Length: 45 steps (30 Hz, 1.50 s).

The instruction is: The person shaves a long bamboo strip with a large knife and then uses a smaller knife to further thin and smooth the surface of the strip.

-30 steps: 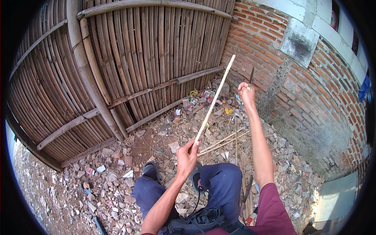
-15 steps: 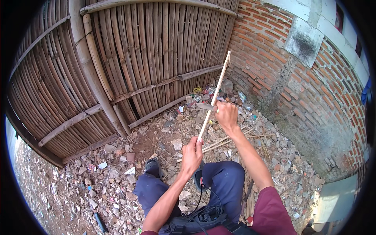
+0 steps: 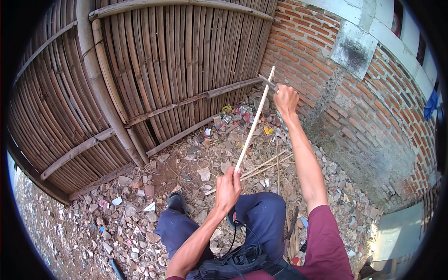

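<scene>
A long pale bamboo strip (image 3: 252,127) slants up and away from my left hand (image 3: 228,189), whose closed fingers pinch its near end. My right hand (image 3: 286,99) is wrapped round the handle of a knife (image 3: 268,83). The blade lies across the strip close to its far tip. Most of the knife's handle is hidden inside my fist.
Several cut strips (image 3: 266,167) lie on the rubble ground beyond my knees. A bamboo fence (image 3: 182,56) rises ahead on the left and meets a brick wall (image 3: 317,70) on the right. Litter (image 3: 240,114) gathers in their corner. A grey board (image 3: 399,233) stands at lower right.
My right hand has slid the knife up along the strip, from about its middle to near the far tip. My left hand keeps its hold on the near end.
</scene>
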Motion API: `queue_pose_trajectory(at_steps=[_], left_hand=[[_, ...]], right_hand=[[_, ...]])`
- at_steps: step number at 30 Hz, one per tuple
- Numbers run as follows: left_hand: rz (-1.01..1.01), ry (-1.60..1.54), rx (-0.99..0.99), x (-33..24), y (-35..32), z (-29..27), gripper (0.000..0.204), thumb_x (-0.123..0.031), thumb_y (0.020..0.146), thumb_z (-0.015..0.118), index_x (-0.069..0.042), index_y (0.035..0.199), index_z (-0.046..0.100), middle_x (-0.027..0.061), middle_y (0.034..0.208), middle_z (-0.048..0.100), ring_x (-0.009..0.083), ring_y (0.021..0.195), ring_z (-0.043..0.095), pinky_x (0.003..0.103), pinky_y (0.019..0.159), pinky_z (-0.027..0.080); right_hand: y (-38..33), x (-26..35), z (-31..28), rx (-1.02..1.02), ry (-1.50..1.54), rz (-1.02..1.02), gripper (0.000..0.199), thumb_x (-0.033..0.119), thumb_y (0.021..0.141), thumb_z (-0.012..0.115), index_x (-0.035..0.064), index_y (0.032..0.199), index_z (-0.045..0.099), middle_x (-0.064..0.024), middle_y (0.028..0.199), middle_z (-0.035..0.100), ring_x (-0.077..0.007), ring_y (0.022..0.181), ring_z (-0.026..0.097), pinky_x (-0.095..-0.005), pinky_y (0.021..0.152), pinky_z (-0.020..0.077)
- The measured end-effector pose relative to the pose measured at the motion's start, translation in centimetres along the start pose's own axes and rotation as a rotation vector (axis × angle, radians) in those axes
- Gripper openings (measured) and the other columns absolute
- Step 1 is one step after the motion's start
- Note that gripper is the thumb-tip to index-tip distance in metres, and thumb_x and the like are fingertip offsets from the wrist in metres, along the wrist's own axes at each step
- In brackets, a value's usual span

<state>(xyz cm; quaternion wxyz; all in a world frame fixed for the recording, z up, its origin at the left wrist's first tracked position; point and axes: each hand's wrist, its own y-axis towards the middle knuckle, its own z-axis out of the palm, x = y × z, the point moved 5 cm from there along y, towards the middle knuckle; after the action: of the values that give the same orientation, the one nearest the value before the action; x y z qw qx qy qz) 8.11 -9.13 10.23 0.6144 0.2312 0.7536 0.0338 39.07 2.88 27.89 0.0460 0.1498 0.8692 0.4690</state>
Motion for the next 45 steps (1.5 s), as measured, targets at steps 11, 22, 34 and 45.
queue_pose_trajectory(at_steps=[11, 22, 34, 45], left_hand=[[0.033, 0.050, -0.056, 0.6, -0.1, -0.8, 0.014, -0.009, 0.107, 0.057, 0.002, 0.102, 0.061, 0.0210, 0.061, 0.058, 0.0371, 0.053, 0.063, 0.047, 0.052, 0.044], [0.052, 0.012, -0.087, 0.9, -0.1, -0.5, 0.019, -0.012, 0.108, 0.058, 0.003, 0.096, 0.061, 0.0155, 0.057, 0.053, 0.0228, 0.048, 0.052, 0.040, 0.050, 0.040], [0.032, 0.020, -0.074, 0.0, -0.7, -0.1, 0.017, -0.011, 0.108, 0.058, 0.003, 0.097, 0.060, 0.0223, 0.060, 0.053, 0.0341, 0.048, 0.054, 0.044, 0.050, 0.040], [-0.021, -0.030, -0.028, -0.7, -0.4, 0.1, 0.020, -0.013, 0.109, 0.056, 0.002, 0.098, 0.062, 0.0208, 0.060, 0.053, 0.0311, 0.048, 0.054, 0.044, 0.051, 0.040]], right_hand=[[0.5, 1.8, -0.4, 0.074, 0.089, -0.148, 0.020, 0.009, 0.084, 0.066, 0.0108, 0.096, 0.081, -0.0241, 0.080, 0.074, -0.0453, 0.079, 0.074, -0.0557, 0.072, 0.0601], [1.0, 3.6, -1.3, 0.070, 0.070, -0.155, 0.015, 0.008, 0.083, 0.067, 0.0058, 0.091, 0.080, -0.0250, 0.079, 0.073, -0.0448, 0.076, 0.074, -0.0553, 0.070, 0.0605], [1.4, 1.8, 1.0, 0.047, 0.056, -0.141, 0.011, 0.011, 0.083, 0.069, 0.0049, 0.087, 0.078, -0.0256, 0.076, 0.071, -0.0480, 0.076, 0.072, -0.0583, 0.068, 0.0579], [1.7, 0.1, 1.9, 0.057, 0.017, -0.042, 0.015, 0.011, 0.082, 0.064, 0.0044, 0.085, 0.077, -0.0281, 0.082, 0.073, -0.0487, 0.081, 0.074, -0.0589, 0.072, 0.0595]])
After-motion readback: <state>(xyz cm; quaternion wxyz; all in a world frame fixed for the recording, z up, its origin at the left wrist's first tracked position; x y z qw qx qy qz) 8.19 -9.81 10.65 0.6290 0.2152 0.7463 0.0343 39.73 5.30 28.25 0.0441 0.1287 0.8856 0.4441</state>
